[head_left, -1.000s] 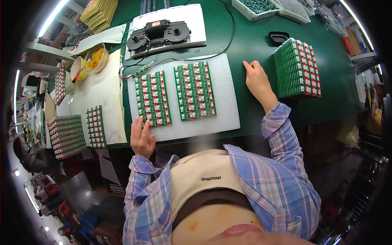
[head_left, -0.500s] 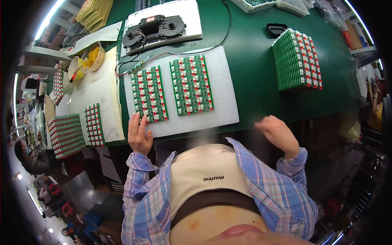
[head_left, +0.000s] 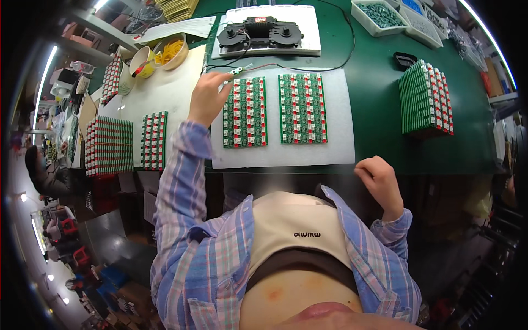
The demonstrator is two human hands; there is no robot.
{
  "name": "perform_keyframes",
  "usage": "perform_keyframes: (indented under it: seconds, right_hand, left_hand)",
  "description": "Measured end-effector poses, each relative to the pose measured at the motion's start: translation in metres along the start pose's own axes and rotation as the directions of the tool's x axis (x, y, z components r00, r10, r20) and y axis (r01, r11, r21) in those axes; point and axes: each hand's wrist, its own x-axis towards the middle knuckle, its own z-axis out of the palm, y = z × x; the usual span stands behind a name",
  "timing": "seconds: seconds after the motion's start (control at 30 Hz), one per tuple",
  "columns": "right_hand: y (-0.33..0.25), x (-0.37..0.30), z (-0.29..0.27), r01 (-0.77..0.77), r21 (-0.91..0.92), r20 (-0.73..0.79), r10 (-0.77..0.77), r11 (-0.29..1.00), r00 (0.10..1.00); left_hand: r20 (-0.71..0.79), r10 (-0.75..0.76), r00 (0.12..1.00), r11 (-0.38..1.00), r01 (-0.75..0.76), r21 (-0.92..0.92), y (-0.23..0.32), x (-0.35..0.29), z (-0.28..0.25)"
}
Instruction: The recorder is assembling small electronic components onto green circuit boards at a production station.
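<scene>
My left hand (head_left: 210,98) reaches over the upper left corner of the left circuit board panel (head_left: 245,113). Its thumb and forefinger are a little apart, and the fingertips are at a small wired circuit board (head_left: 237,70), covering its near end. Green, with rows of white and red parts, the left panel lies flat beside a similar right panel (head_left: 303,109) on a pale foam sheet (head_left: 338,121). My right hand (head_left: 380,184) hovers by the table's front edge, fingers curled in, nothing seen in them.
A black twin-dial device (head_left: 260,34) sits behind the panels, with wires running to the small board. Panel stacks stand at right (head_left: 426,99) and left (head_left: 109,146), near a single upright panel (head_left: 153,140). Bowls (head_left: 171,52) and parts trays (head_left: 379,19) lie farther back.
My left hand has moved from the left panel's near edge up to the small wired board. My right hand stays curled near the table edge. The view has shifted left.
</scene>
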Motion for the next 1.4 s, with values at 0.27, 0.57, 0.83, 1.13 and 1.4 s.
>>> perform_keyframes:
  seconds: [0.27,0.57,0.83,1.13,1.4]
  right_hand:
    - [-0.018,0.016,0.010,0.160,-0.024,0.009,-0.160,0.987,0.987]
    - [-0.031,0.085,0.017,0.339,0.124,-0.266,-0.298,0.933,0.917]
    - [-0.008,0.181,0.038,0.343,-0.045,-0.391,-0.332,0.938,0.858]
    - [0.026,0.205,0.062,0.281,0.090,-0.441,-0.214,0.956,0.871]
    - [0.040,0.210,0.075,0.291,0.060,-0.526,-0.218,0.955,0.822]
  left_hand:
    - [0.286,-0.228,0.931,0.954,0.155,0.258,-0.037,0.044,0.029]
    - [0.226,-0.023,0.974,0.977,0.070,-0.200,0.025,0.063,0.015]
    - [0.400,0.099,0.911,0.872,0.114,-0.475,0.109,0.069,0.063]
    - [0.123,0.134,0.983,0.940,-0.087,-0.329,0.094,0.064,0.111]
    - [0.026,0.116,0.993,0.948,-0.103,-0.300,0.090,0.058,0.132]
